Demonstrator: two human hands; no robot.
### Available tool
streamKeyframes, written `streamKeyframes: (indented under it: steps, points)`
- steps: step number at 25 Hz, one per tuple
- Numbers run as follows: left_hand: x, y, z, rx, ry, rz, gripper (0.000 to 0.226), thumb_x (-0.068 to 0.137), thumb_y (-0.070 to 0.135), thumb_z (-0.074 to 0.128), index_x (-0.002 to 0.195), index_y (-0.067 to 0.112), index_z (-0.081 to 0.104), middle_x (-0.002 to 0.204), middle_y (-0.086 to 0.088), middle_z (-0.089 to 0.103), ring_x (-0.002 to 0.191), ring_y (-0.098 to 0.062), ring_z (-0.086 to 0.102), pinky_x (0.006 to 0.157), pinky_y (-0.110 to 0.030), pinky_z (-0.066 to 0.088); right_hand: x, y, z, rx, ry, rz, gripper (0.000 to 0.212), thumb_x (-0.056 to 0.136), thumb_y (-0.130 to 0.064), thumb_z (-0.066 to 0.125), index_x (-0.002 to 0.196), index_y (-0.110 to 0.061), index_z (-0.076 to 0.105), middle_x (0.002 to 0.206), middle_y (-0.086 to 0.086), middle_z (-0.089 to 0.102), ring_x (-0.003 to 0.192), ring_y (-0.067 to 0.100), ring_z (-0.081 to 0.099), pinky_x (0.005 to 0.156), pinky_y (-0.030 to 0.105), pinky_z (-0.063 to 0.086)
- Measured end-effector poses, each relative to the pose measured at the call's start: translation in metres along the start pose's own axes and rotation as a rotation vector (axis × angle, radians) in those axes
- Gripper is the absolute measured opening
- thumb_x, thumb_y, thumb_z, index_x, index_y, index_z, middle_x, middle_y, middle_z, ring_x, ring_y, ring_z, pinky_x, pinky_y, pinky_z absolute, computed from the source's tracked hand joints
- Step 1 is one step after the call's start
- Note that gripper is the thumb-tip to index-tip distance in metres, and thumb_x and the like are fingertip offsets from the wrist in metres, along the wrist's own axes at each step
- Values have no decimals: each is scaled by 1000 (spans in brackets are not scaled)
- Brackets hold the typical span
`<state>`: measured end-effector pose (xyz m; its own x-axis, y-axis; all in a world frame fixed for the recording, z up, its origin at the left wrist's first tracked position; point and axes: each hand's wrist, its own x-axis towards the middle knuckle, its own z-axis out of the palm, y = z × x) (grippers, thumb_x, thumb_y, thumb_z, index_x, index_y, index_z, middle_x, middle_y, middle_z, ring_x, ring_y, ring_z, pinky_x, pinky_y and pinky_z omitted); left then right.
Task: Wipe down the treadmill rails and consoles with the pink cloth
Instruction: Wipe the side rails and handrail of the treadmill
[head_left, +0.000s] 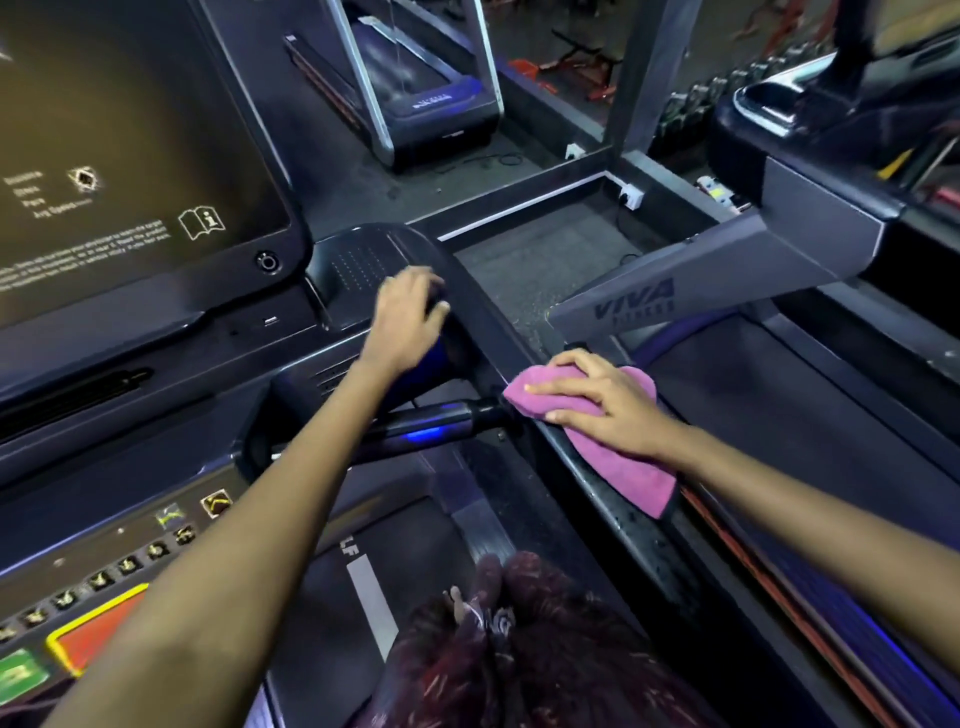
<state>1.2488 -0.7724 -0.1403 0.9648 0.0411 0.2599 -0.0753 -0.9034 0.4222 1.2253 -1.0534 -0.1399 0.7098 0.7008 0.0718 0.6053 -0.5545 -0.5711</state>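
Pink cloth (618, 447) lies draped over the dark side rail (613, 514) of the treadmill, pressed flat under the right hand (597, 402), fingers spread. Left hand (408, 319) curls around the rail's upper end, just beside the console (135, 156), gripping it without any cloth.

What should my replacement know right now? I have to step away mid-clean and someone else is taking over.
Right hand: flat, palm down, pressing the pink cloth onto the right side rail.
Left hand: fingers curled over the dark handle beside the console, bracing, no cloth.
Done: cannot tell which surfaces are already wiped; the rail nearer you shows specks.
Left: finish this rail, then the handles, the console, and the neighbouring treadmill on the right.
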Motion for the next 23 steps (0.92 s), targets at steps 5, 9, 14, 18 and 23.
streamKeyframes:
  steps: [5, 9, 14, 18, 23]
  points:
    - [-43, 50, 29, -101, -231, 220, 49, 90, 29, 34, 127, 3, 52, 140, -14, 45, 137, -30, 31, 112, -44, 22, 19, -21, 8, -79, 42, 89, 39, 79, -44, 57, 113, -29, 68, 116, 4, 55, 107, 26, 52, 92, 45, 43]
    - [-49, 51, 28, -73, -253, 159, 52, 91, 32, 30, 135, 7, 45, 147, -9, 38, 141, -27, 23, 113, -49, 23, -24, -18, 4, -129, -27, 32, 34, 82, -44, 61, 113, -31, 67, 121, 2, 52, 112, 24, 48, 94, 41, 38]
    - [-57, 63, 30, 122, -265, 139, 50, 100, 34, 30, 145, 14, 28, 155, -1, 20, 145, -20, 9, 115, -46, 17, -45, -11, -1, 28, 7, 98, 34, 82, -37, 66, 114, -29, 67, 116, 2, 53, 108, 22, 52, 94, 45, 43]
    - [-61, 64, 30, 94, -252, 110, 48, 101, 33, 30, 146, 16, 26, 156, 2, 17, 145, -18, 7, 114, -46, 15, -41, -39, 9, -248, 88, 115, 31, 85, -40, 62, 115, -36, 65, 119, 2, 54, 105, 24, 50, 86, 40, 41]
    - [-64, 65, 30, 89, -229, 129, 49, 101, 33, 30, 145, 14, 27, 155, -2, 20, 145, -21, 9, 116, -43, 11, -73, -25, -3, 41, 61, 197, 33, 84, -32, 66, 116, -24, 67, 115, 5, 54, 107, 21, 52, 96, 42, 41]
